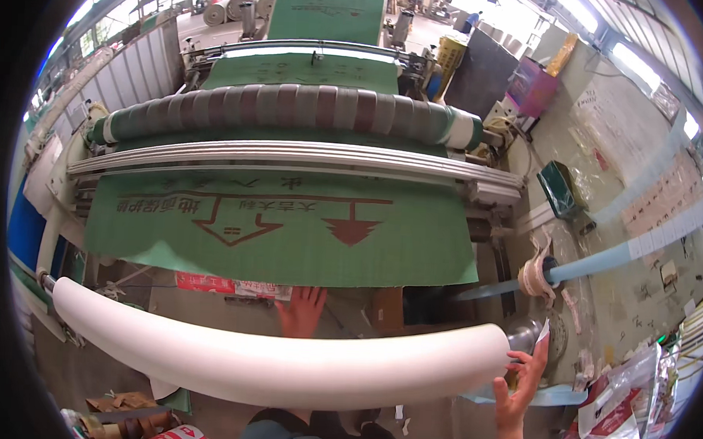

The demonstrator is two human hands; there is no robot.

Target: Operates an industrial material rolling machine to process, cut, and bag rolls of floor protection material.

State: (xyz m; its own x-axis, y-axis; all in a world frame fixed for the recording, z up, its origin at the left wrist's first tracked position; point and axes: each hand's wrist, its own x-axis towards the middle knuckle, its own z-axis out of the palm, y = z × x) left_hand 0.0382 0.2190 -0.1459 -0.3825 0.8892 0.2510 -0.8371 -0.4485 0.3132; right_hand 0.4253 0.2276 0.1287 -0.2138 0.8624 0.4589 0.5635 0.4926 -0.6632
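Note:
A long white roll [284,363] lies across in front of me on a metal shaft [524,334]. Beyond it my left hand [303,311] is open, fingers spread, close to the loose front edge of a green printed sheet [281,232]. Its forearm is hidden behind the roll, and whether the fingertips touch the sheet is unclear. My right hand [522,386] is also open, its fingers at the roll's right end. A small white scrap [544,332] shows by one fingertip; whether it is attached or lies behind I cannot tell.
A dark wrapped roller [293,111] and a pale metal bar [292,156] span the machine above the sheet. On the right are a green box [559,189], a blue strip [621,260] and crumpled plastic wrapping [616,407]. Red-and-white packaging [229,285] shows below the sheet.

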